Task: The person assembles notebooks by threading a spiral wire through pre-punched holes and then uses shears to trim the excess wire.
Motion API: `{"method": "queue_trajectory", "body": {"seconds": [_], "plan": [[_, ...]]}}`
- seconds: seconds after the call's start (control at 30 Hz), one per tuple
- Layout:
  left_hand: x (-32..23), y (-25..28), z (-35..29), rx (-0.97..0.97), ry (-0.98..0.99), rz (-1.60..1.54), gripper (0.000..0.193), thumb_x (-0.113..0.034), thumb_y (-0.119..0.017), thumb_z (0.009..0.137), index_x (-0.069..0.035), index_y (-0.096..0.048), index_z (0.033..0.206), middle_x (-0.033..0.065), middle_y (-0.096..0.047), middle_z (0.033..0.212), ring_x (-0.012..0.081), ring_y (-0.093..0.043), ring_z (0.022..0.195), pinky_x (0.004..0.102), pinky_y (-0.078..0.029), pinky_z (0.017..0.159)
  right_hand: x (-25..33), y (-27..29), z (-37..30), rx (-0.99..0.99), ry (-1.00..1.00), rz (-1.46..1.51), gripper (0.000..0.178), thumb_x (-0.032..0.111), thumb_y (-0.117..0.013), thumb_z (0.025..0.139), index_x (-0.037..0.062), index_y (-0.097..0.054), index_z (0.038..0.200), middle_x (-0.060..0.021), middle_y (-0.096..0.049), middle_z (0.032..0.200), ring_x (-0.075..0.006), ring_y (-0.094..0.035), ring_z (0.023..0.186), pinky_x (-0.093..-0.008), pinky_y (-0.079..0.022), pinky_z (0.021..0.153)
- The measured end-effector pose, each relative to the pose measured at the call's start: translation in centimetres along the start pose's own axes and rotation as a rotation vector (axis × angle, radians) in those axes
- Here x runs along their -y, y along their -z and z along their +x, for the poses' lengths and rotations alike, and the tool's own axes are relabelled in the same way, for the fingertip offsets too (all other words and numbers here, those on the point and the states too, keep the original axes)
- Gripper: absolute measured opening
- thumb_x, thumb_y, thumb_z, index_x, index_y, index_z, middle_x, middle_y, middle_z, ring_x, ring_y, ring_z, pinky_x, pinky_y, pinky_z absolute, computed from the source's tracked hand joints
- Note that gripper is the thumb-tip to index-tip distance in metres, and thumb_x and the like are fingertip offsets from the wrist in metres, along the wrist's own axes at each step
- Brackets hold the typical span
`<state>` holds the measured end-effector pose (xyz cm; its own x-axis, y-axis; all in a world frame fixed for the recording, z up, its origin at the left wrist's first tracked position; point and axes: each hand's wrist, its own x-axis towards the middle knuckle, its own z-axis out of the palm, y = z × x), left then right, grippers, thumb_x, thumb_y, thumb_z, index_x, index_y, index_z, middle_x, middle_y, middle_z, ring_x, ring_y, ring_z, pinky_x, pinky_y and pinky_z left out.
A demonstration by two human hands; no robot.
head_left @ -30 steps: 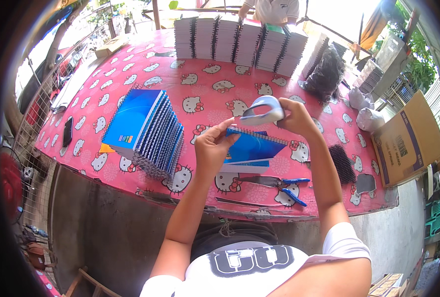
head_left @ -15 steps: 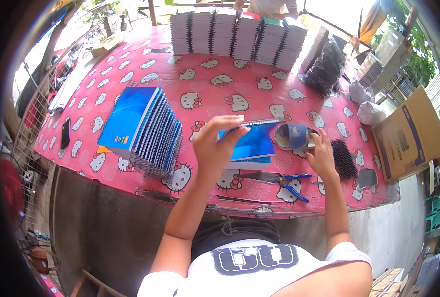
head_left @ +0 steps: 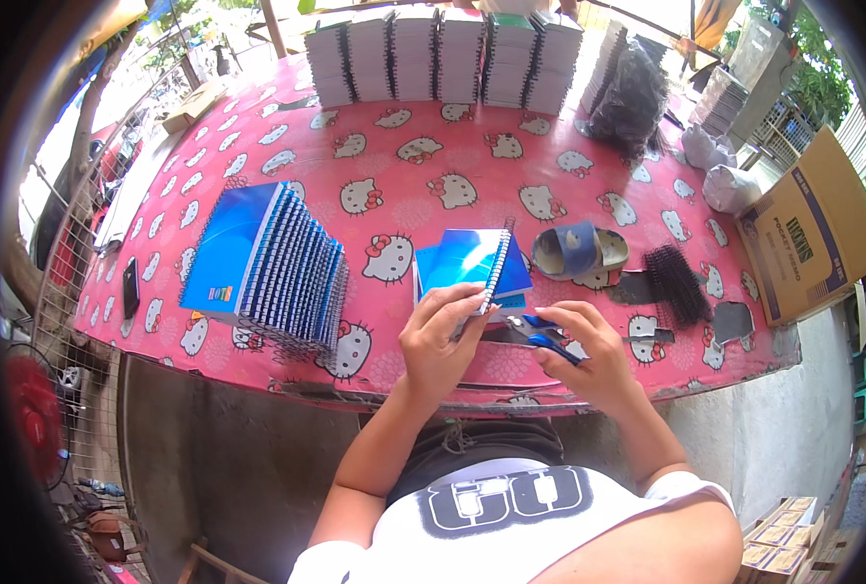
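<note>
A blue spiral-bound notebook [head_left: 464, 258] stands tilted over other blue notebooks [head_left: 516, 297] near the table's front edge. My left hand [head_left: 439, 341] pinches it at the lower end of its wire spine. My right hand [head_left: 590, 356] is closed around the blue handles of a pair of pliers [head_left: 555, 346]. The pliers' jaws reach toward that lower spine end, but whether they touch the wire I cannot tell. Just beyond lies a blue and grey slide sandal [head_left: 579, 250]. To the left, a tall stack of blue spiral notebooks [head_left: 238, 248] leans slightly.
Black binding coils [head_left: 676, 284] lie to the right, before an open cardboard box [head_left: 812, 238]. Stacks of bound paper [head_left: 415, 58] line the far edge, with a black plastic bag [head_left: 629, 107] beside them. A phone [head_left: 130, 288] rests at the left on the pink cat-print tablecloth [head_left: 394, 185].
My right hand has picked up the pliers from the table and brought them to the notebook. My left hand has lowered and turned the notebook, its spine now pointing toward me.
</note>
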<state>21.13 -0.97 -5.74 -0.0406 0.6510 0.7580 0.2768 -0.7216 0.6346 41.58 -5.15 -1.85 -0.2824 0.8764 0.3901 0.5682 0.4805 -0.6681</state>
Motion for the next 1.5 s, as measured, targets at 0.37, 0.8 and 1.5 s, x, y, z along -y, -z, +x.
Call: {"method": "queue_trajectory", "body": {"seconds": [0.37,0.8,1.5], "plan": [[0.9,0.8,-0.2,-0.017,-0.226,0.032,0.025,0.011,-0.074,0.069,0.000,-0.069,0.091,0.0131,-0.070,0.093,0.0253,-0.068,0.085,0.0334,-0.055,0.072,-2.4,-1.5,1.5,0.468,-0.678,1.268,0.028,0.023,-0.064,0.092,-0.0029,-0.066,0.104,-0.0072,-0.068,0.091,-0.0138,-0.065,0.075,-0.0257,-0.053,0.069],[-2.4,3.8,3.8,-0.008,-0.406,0.166,0.024,0.006,-0.071,0.074,-0.003,-0.069,0.097,0.0135,-0.062,0.098,0.0253,-0.063,0.086,0.0354,-0.055,0.072,3.5,0.2,5.9,-0.169,0.342,-0.257,0.064,0.009,-0.076,0.069,0.0084,-0.054,0.129,-0.0174,-0.049,0.131,-0.0394,-0.047,0.120,-0.0478,-0.040,0.100],[3.0,18.9,6.3,-0.892,0.127,0.221,0.042,-0.034,-0.040,0.102,0.002,-0.051,0.118,0.0167,-0.060,0.119,0.0218,-0.059,0.102,0.0338,-0.045,0.089,9.4,-14.0,22.4,-0.167,0.579,0.057,0.037,0.018,-0.066,0.082,0.0072,-0.059,0.117,-0.0187,-0.050,0.121,-0.0372,-0.049,0.114,-0.0470,-0.039,0.097]]}}
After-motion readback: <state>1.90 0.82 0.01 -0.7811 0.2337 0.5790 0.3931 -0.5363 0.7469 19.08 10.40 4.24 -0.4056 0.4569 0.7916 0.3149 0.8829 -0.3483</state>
